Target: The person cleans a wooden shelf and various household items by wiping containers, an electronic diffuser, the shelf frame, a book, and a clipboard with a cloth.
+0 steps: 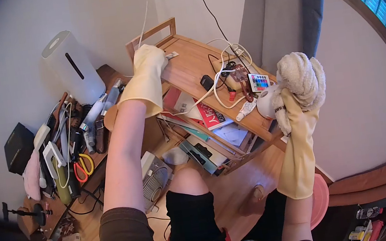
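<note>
Both my hands wear cream-yellow rubber gloves. My left hand (pixel 148 62) is at the far left end of the wooden cart's top shelf (pixel 189 74), its fingers curled and mostly hidden by the glove's back. Just beyond its knuckles lies a small white printed piece (pixel 172 55); whether the fingers touch it I cannot tell. My right hand (pixel 293 107) grips a bunched, off-white towel (pixel 302 79) at the cart's right end. Beside the towel stands a white rounded container (pixel 266 103), partly covered by it.
On the shelf sit a small remote (pixel 259 82), a black adapter (pixel 206 82), tangled white cable (pixel 219 80) and a white tube (pixel 246 109). Books (pixel 212 116) fill the shelf below. Leftward are a tall white appliance (pixel 71 63), scissors (pixel 83 168) and many tools. A grey curtain (pixel 276 12) hangs behind.
</note>
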Demonstrator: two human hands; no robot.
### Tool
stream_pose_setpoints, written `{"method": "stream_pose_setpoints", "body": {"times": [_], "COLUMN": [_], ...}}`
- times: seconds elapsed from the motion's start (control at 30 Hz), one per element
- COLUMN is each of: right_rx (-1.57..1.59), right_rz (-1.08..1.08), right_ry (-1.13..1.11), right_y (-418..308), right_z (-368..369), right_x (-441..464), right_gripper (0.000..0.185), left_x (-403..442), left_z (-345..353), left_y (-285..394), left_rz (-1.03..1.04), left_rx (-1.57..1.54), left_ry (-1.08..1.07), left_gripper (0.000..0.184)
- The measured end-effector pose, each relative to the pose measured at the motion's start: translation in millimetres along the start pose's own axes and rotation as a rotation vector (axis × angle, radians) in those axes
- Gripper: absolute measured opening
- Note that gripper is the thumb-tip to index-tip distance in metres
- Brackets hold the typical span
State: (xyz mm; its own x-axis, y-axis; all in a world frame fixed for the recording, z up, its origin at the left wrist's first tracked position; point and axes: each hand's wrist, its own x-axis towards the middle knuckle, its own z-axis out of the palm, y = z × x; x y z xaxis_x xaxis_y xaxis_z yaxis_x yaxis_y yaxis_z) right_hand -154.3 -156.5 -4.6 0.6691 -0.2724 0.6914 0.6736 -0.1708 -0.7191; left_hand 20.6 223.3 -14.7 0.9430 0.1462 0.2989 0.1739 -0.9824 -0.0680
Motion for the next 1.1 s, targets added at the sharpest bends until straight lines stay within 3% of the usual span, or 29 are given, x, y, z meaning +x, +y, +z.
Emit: {"method": "stream_pose_setpoints", "body": {"times": [0.07, 0.2, 0.3, 0.37, 0.5, 0.57, 0.7, 0.83, 0.9, 1.0, 1.1], "right_rx": [0.012, 0.025, -0.017, -0.023, -0.013, 0.044, 0.043, 0.038, 0.029, 0.019, 0.038], "right_rz": [-0.003, 0.046, 0.05, 0.042, 0.084, 0.156, 0.151, 0.124, 0.152, 0.168, 0.179], "right_ry": [0.0, 0.045, 0.043, 0.055, 0.04, 0.056, 0.054, 0.04, 0.032, 0.056, 0.073], "right_y": [-5, -6, -5, -5, -13, -20, -7, -11, -3, -13, -18], "right_z": [3, 3, 3, 2, 6, 8, 3, 6, 0, 7, 12], "right_x": [-1, -4, -5, -4, -7, -9, -6, -6, -6, -7, -6], "right_gripper": [0.073, 0.074, 0.074, 0.074, 0.073, 0.072, 0.071, 0.069, 0.068, 0.067, 0.066], "left_x": [-1, 3, 9, 19, 44, 48, 54, 61, 52, 30, 20], "left_z": [-12, 1, 11, 18, 47, 48, 53, 69, 56, 29, 9], "left_y": [-13, -22, -20, -16, -35, -44, -53, -55, -47, -30, -17], "left_rz": [0.232, 0.151, 0.114, 0.201, 0.253, -0.097, -0.042, -0.018, 0.027, -0.012, -0.179], "left_rx": [-0.02, -0.219, -0.159, 0.093, 0.009, -0.859, -1.175, -0.959, -0.577, -0.374, -0.416], "left_ry": [-0.16, -0.171, -0.148, -0.122, -0.026, -0.132, -0.238, -0.158, -0.044, -0.019, -0.04], "left_gripper": [0.03, 0.031, 0.029, 0.031, 0.029, 0.025, 0.021, 0.022, 0.026, 0.03, 0.034]}}
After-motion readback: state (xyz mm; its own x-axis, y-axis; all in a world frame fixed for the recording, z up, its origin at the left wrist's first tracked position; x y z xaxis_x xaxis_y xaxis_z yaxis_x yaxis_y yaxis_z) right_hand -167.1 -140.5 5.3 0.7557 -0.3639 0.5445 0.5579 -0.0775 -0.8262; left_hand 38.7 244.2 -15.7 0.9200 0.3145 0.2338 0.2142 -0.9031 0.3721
